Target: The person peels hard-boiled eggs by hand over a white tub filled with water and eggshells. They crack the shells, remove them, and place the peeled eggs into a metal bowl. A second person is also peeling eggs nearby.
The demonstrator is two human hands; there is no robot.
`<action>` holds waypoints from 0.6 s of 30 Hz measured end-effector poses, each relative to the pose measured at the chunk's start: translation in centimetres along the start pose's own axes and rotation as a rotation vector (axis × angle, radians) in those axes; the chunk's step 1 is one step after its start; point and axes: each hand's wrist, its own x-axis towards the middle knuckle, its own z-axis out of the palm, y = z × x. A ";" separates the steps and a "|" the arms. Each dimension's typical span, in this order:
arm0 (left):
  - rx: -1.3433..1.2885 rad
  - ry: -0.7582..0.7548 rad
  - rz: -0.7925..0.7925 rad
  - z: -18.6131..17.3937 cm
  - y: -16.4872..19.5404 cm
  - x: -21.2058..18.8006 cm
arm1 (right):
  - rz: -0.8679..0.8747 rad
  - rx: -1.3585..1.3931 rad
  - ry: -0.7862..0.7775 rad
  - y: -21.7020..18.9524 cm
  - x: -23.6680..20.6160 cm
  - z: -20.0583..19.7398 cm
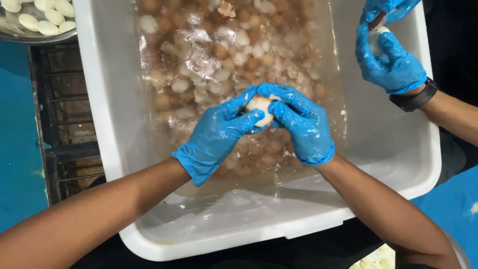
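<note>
The left hand point(216, 137) and the right hand point(301, 124), both in blue gloves, are meeting over a big white tub point(99, 124). Together they are grasping one boiled egg point(260, 107); the fingers point(249, 119) of the left hand are curling under and around it, and the right fingers are closing on it from the other side, thumbs resting on top. The egg is partly peeled, white with a little brown shell showing.

Just beyond the fingers, the tub is holding cloudy water with many brown and white eggs point(224, 55) and shell pieces. The near wall of the tub is lying below the wrists, and between the hands and this rim there is open room. The left rim is well apart from the left fingers.

To the far right of the right fingers, another person's gloved hands point(391, 55) are holding a second egg over the right rim. Far to the left, beyond the tub edge, a metal bowl point(45, 39) is carrying peeled white eggs point(42, 17).
</note>
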 end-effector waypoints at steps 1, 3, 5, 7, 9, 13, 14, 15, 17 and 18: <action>-0.005 0.003 -0.013 -0.1 -0.1 0.1 | -0.032 -0.028 -0.009 0.0 0.0 0.1; 0.008 0.018 -0.027 -0.2 -0.5 0.2 | -0.028 -0.070 -0.005 0.1 -0.1 0.2; 0.048 0.036 -0.020 -0.5 -0.9 0.4 | 0.035 -0.103 0.022 0.3 -0.2 0.2; 0.045 0.051 -0.019 -0.9 -1.2 0.6 | -0.011 -0.084 -0.037 0.5 -0.2 0.2; 0.055 0.072 -0.028 -1.3 -1.5 0.7 | -0.015 -0.065 -0.074 0.6 -0.2 0.2; 0.062 0.096 -0.065 -1.8 -1.6 1.1 | -0.022 0.028 -0.135 0.6 0.1 0.3; 0.054 0.096 -0.076 -1.9 -1.5 1.2 | -0.043 0.065 -0.159 0.6 0.1 0.3; 0.053 0.080 -0.073 -1.9 -1.5 1.1 | -0.102 -0.027 -0.160 0.6 0.1 0.3; 0.048 0.049 -0.064 -1.9 -1.4 0.9 | -0.218 -0.214 -0.164 0.6 -0.1 0.3; 0.066 0.045 -0.055 -1.9 -1.4 0.9 | -0.187 -0.216 -0.136 0.6 -0.2 0.3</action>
